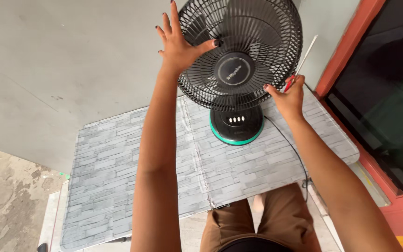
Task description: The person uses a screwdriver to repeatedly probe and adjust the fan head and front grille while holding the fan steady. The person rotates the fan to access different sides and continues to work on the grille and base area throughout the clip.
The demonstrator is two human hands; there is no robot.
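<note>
Black desk fan [240, 60] stood upright on a brick-patterned table, round wire grille faced forward, teal-rimmed base, screwdriver [299, 63] with red handle raised beside the grille.

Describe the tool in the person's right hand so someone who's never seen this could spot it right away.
Start at the table with the grey brick-pattern cover, where a black fan stands on a teal-rimmed base. At the fan's right edge, the right hand grips a screwdriver. It is the only thin, pale shaft here, slanting up from a red handle.
</note>
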